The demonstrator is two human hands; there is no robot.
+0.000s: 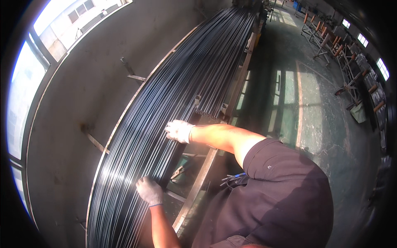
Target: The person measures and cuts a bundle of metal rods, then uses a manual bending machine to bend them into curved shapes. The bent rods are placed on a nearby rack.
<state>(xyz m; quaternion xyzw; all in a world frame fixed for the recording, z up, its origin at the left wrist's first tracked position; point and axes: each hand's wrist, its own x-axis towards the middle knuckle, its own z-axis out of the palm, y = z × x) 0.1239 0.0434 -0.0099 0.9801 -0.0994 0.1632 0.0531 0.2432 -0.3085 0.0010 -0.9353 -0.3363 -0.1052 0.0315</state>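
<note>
A wide bed of long, thin, dark metal rods [140, 124] runs from the lower left to the far top, its surface shiny in the light. My left hand [149, 191], in a pale knit glove, lies on the near right side of the bed with its fingers curled down over rods. Farther along, my right hand [178, 131], in a white glove, reaches across from the right and is closed at some rods. The fingertips of both hands are partly hidden, so how many rods each one grips does not show.
A metal rack rail [198, 188] borders the bed on the right, with a short upright post [197, 100] near my right hand. A grey wall [58, 144] stands at left. Across the green floor [322, 124], stands with orange rollers [340, 50] line the right side.
</note>
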